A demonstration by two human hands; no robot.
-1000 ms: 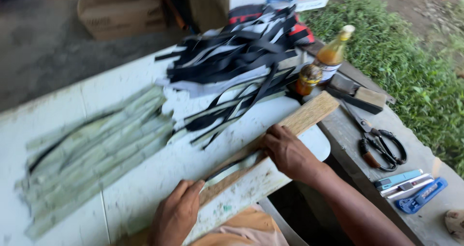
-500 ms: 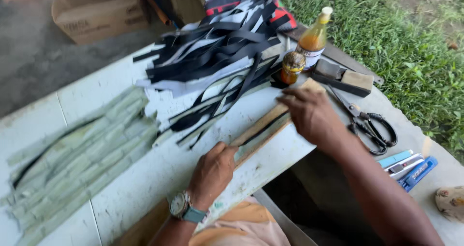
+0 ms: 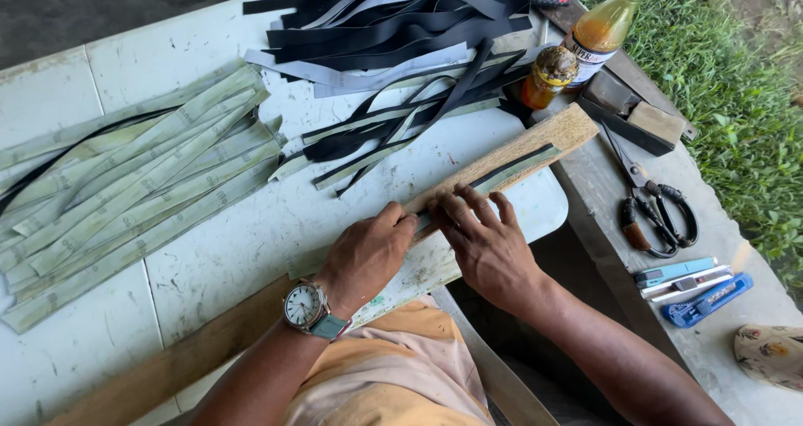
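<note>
Both hands, left (image 3: 365, 255) and right (image 3: 483, 240), press flat and open, side by side, on a pale-green strip (image 3: 502, 171) lying along a wooden board (image 3: 548, 137) at the table (image 3: 251, 234) edge; the strip's near end is hidden beneath them.

We see our two bare forearms with no sleeves. Our left hand (image 3: 364, 255) has a wristwatch (image 3: 306, 306) behind it: round pale dial, silver case, teal strap. Our right hand (image 3: 485, 246) is unadorned. Below, we wear pale orange cloth (image 3: 393, 376).
</note>
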